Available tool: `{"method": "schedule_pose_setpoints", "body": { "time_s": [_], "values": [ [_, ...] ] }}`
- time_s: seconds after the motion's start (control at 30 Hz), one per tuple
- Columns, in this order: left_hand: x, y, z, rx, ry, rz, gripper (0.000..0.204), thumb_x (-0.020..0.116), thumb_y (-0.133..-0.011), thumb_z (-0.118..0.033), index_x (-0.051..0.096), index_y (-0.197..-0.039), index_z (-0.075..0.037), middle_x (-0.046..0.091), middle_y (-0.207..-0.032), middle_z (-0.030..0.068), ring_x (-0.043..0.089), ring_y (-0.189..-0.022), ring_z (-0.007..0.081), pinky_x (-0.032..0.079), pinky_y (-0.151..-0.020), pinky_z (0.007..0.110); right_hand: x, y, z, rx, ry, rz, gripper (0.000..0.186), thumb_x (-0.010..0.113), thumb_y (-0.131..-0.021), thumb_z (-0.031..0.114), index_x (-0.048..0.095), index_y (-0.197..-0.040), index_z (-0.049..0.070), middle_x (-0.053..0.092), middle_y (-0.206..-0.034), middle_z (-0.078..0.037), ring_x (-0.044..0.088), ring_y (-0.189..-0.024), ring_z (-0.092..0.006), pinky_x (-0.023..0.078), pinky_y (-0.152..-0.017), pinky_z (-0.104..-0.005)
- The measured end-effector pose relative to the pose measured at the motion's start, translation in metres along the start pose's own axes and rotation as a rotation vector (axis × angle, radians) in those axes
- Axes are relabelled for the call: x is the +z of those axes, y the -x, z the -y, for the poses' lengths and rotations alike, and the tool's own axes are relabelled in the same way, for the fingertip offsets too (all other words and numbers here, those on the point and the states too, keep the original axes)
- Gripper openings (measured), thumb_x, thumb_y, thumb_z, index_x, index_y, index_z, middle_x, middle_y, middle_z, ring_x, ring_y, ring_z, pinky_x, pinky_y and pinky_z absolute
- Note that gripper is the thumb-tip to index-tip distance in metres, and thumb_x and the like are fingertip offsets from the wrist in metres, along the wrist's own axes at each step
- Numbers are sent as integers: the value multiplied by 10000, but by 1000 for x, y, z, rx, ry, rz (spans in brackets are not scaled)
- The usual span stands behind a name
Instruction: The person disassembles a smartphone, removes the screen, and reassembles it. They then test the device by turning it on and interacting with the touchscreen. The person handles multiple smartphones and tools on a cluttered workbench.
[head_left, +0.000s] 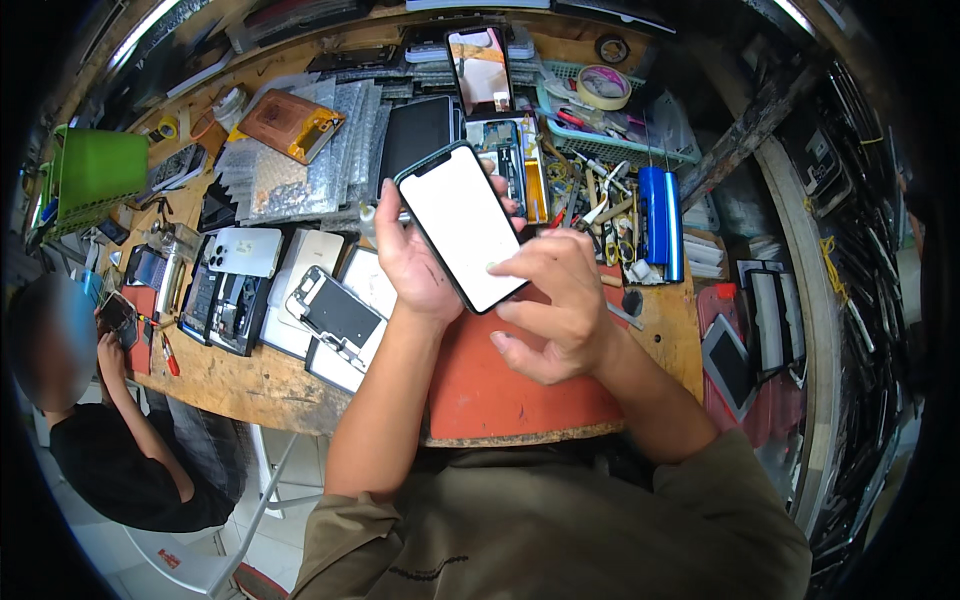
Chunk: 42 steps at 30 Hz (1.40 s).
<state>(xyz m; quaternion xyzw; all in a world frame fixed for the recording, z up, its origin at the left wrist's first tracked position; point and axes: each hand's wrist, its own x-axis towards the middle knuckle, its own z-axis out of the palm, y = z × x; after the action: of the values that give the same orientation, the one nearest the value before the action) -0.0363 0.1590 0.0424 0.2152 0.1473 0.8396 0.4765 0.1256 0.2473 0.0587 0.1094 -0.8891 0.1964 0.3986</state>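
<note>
Nearest, an olive shirt (560, 520) is showing a dark, script-like line, too distorted to read. Beyond it, a red mat (510, 390) is covering the front of the surface (270, 395), probably shielding the wood. Above the mat, the left hand (415, 270) is cradling a smartphone (465, 230), fingers gripping both long edges, its white-lit screen facing up, presumably for viewing. The right hand (560, 305) is holding nothing; its fingers are resting loosely apart, one tip at the screen, contact uncertain. No legible lettering is showing there. Leftward, a white phone back panel (248, 252) with camera rings is lying among parts, likely for easy reach. Farther, bubble-wrap sleeves (280, 180) are lying stacked, presumably cushioning contents. Farthest, a second smartphone (478, 70) is standing upright, likely for hands-free viewing; beside it, a mesh basket (640, 153) is corralling a tape roll (603, 88).
</note>
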Motion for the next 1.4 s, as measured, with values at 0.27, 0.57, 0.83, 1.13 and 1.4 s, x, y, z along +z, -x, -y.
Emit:
{"method": "schedule_pose_setpoints", "body": {
  "time_s": [0.27,0.57,0.83,1.13,1.4],
  "values": [
    [-7,-1,-1,56,53,52,932,240,-998,-754,519,-1419,29,649,-1221,182,660,-1073,342,539,-992,512,8,1,-10,269,65,-164,429,856,-675,140,687,-1054,29,668,-1062,-131,613,-929,-326,491,-837,-446],
    [-9,-2,11,161,-35,-101,905,250,-1002,-738,542,-1404,18,659,-1211,174,658,-1076,332,533,-998,485,22,6,-8,294,82,-7,853,953,-652,232,587,-1375,-31,649,-1263,-210,667,-1098,-371,541,-949,-459],
    [-10,-1,7,126,9,-32,881,251,-1011,-725,510,-1453,-7,654,-1197,172,652,-1070,324,542,-981,471,18,10,-8,278,105,-4,950,1013,-572,273,600,-1366,-45,682,-1241,-212,686,-1113,-376,554,-960,-445],
    [-4,2,9,117,-41,-123,882,243,-1021,-726,478,-1508,-30,662,-1212,169,677,-1052,338,546,-979,476,19,7,-6,298,85,8,944,984,-612,209,556,-1408,-61,650,-1285,-239,669,-1138,-381,530,-1005,-446],
    [2,5,20,182,-120,-171,801,256,-1056,-673,542,-1437,-30,678,-1198,121,670,-1090,274,554,-1001,454,17,3,-3,284,36,-3,937,935,-635,180,516,-1445,-32,594,-1291,-236,633,-1145,-396,529,-979,-462]
  ]
}}
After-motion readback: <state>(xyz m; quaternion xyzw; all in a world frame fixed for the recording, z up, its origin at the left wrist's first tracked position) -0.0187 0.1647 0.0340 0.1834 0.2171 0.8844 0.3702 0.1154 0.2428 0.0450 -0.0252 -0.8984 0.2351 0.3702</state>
